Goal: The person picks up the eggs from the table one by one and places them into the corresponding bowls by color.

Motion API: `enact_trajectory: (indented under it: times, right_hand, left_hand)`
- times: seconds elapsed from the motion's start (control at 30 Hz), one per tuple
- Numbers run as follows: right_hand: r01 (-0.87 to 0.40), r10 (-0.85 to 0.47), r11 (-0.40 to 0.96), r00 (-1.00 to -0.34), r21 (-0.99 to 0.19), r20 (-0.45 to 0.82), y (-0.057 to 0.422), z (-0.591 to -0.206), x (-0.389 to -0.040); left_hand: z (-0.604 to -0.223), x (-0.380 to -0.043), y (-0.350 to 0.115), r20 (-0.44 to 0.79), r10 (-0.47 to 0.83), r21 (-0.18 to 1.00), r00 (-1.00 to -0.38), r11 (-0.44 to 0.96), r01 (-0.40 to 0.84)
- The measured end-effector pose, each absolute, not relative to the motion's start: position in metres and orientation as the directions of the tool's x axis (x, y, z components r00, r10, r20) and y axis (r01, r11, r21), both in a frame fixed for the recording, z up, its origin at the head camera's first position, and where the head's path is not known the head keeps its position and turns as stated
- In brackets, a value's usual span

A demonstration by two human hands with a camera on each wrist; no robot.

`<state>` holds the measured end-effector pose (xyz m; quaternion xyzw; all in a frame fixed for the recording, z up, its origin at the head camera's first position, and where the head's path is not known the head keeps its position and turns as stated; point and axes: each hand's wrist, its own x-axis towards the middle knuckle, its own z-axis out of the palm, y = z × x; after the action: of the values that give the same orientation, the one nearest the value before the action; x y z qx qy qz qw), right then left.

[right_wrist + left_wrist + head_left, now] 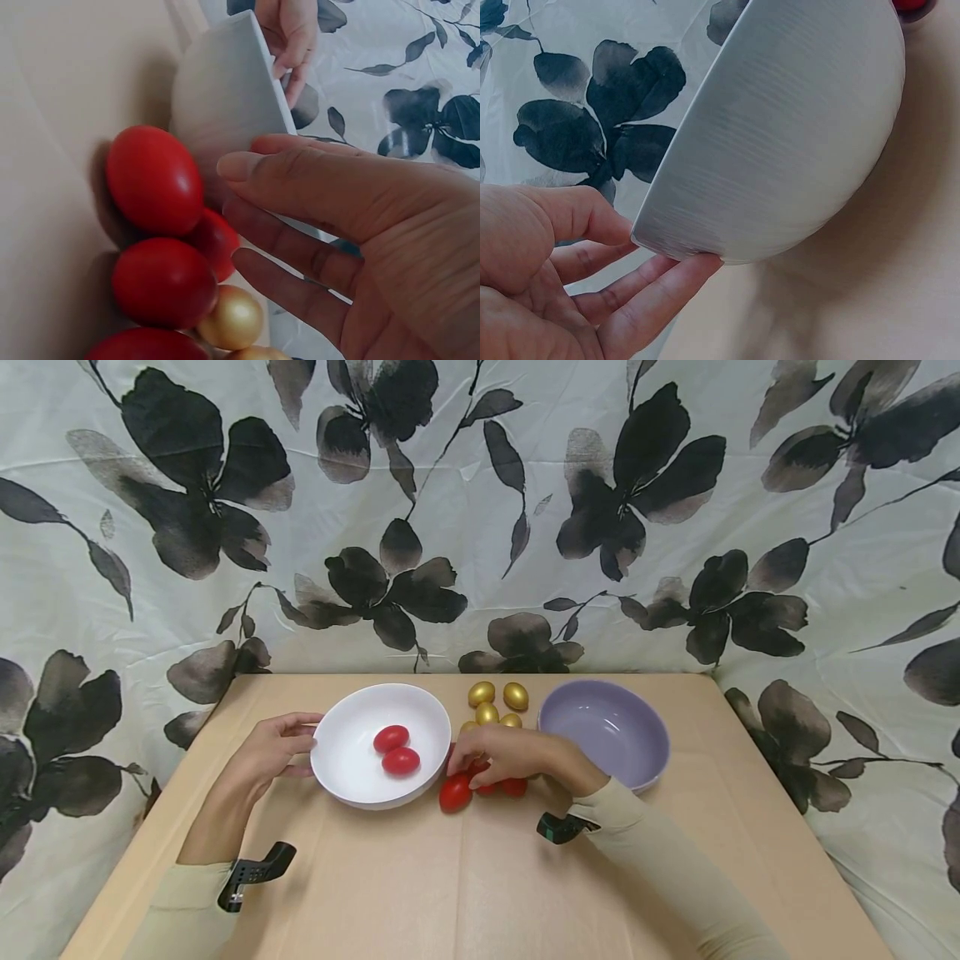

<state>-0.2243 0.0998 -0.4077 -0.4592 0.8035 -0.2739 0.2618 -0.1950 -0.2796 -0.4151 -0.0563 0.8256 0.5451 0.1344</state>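
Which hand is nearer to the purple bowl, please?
Right. The right hand is at the red eggs, just left of the purple bowl; the left hand is farther left, touching the white bowl.

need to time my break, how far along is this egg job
Done: two red eggs lie in the white bowl, its edge touched by the left grip. In hand: the right grip is over the loose red eggs, none visibly lifted. Left: those reds and probably the gold eggs on the table; the purple bowl shows nothing inside.
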Motion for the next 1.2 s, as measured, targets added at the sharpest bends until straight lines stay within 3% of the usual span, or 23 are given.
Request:
enact_trajectory:
  times: [0.7,1.2]
  right_hand:
    - [-0.639,-0.877,0.456,-0.439,-0.620,-0.193,0.089,-0.421,-0.220]
    - [-0.729,-0.878,0.474,-0.432,-0.494,-0.205,0.088,-0.425,-0.215]
  left_hand:
    - [-0.415,-0.195,-0.279,-0.278,0.065,0.894,-0.958,0.384,-0.233]
    - [-0.415,-0.193,-0.280,-0.273,0.068,0.896,-0.960,0.381,-0.228]
